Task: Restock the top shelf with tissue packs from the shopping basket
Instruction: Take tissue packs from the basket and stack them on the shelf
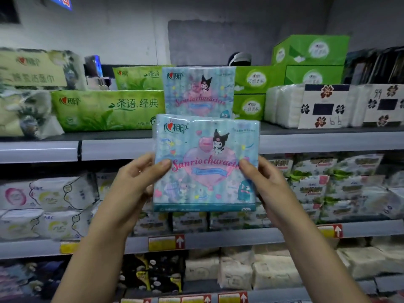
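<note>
Now both hands, L & R, grip tissue pack below top shelf.

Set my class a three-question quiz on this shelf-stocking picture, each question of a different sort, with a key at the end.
1. True or false: only the right hand holds the blue cartoon-print pack.
2. Multiple choice: on the top shelf, what lies just left of the matching blue pack? A. green packs B. red cans C. glass bottles
3. Fill in: both thumbs rest on the held pack's ____ face.
Key: 1 false, the left hand grips it too; 2 A; 3 front.
</note>
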Motion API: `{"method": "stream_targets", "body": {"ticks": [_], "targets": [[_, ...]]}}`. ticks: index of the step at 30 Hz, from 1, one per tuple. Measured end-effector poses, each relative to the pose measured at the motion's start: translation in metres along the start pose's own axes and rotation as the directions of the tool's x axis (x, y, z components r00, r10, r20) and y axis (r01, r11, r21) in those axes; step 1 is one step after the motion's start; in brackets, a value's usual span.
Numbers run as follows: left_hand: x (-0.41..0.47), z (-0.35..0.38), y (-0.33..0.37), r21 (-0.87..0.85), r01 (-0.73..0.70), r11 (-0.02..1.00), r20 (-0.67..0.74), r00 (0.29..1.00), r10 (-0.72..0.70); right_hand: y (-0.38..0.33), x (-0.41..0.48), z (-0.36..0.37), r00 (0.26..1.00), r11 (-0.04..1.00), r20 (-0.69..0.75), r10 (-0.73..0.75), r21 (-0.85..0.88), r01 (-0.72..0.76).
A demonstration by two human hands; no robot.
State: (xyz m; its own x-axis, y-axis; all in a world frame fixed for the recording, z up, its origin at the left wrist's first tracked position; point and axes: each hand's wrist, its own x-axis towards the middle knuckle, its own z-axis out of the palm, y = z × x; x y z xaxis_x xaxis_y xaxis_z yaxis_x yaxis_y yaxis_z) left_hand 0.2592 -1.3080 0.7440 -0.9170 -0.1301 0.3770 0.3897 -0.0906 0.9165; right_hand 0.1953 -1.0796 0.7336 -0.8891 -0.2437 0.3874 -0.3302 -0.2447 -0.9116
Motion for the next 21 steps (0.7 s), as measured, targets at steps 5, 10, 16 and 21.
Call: {"method": "stream_targets", "body": {"ticks": [5,10,16,21], "targets": [[0.029,-0.004,0.032,0.076,-0.091,0.993,0.038,0.995,0.088,-0.034,0.027,0.008,0.986,0.982,0.027,-0.162,-0.090,0.164],[0.064,-0.001,0.051,0.105,-0.215,0.971,0.033,0.976,0.213,-0.058,0.063,0.010,0.968,0.965,0.058,-0.243,-0.085,0.247],[0.102,0.003,0.056,0.136,-0.274,0.952,0.050,0.962,0.270,-0.060,0.109,0.010,0.969,0.968,0.071,-0.238,-0.060,0.242],[0.125,-0.005,0.038,0.202,-0.245,0.948,0.036,0.969,0.243,-0.045,0.135,0.005,0.967,0.946,0.090,-0.237,-0.208,0.251]]}}
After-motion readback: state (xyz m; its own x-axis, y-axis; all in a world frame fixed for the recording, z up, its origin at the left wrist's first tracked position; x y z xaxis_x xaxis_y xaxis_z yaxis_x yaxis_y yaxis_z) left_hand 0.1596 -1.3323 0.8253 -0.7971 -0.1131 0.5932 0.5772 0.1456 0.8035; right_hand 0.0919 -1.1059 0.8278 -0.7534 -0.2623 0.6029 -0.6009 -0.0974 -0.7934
